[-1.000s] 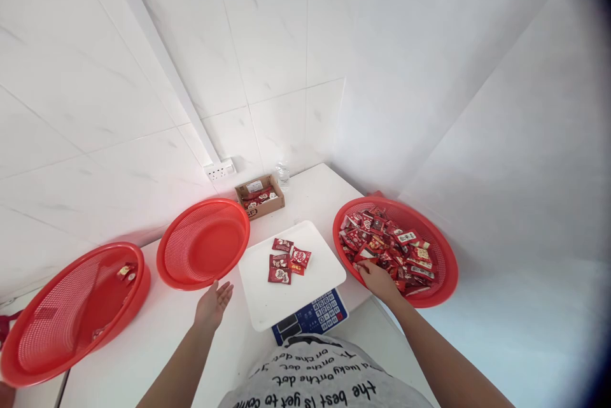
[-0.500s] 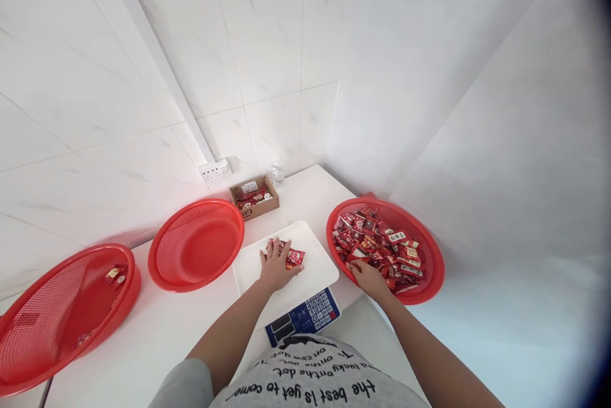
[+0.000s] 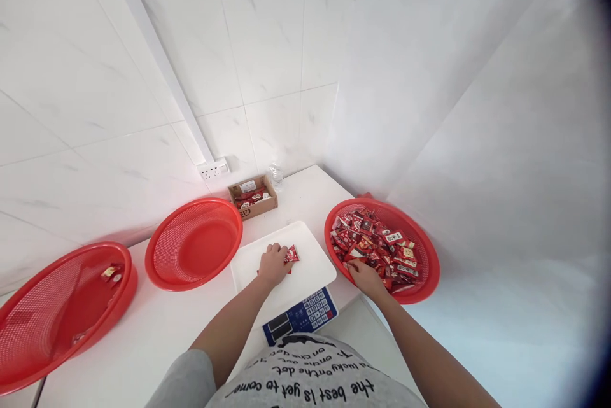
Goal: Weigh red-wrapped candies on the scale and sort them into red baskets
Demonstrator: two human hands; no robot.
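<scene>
1. Red packets (image 3: 292,254) lie under and just beside my left hand (image 3: 272,265); its fingers curl down over them, but I cannot tell how many they grip, if any.
2. I judge that gathering goes best with the fingertips low, drawing loose corners into the palm and closing gently, since the wrappers probably slide on a smooth surface.
3. One packet pokes out to the right of those fingers, and slivers of red show beside the palm, so both edges deserve care.
4. My right hand (image 3: 365,275) is bent inward at the near-left edge of the right basket (image 3: 432,261); I cannot tell whether it pinches the rim or a packet.
5. Beneath my left hand is the white scale pan (image 3: 312,271); a light touch seems wise there, with the keypad (image 3: 319,308) on my side.
6. Within that basket, a heap of red packets (image 3: 379,246) lies just past my right fingers.
7. Farther out, the middle basket (image 3: 203,246) stands left of the pan, near a cardboard box (image 3: 258,207) holding more packets.
</scene>
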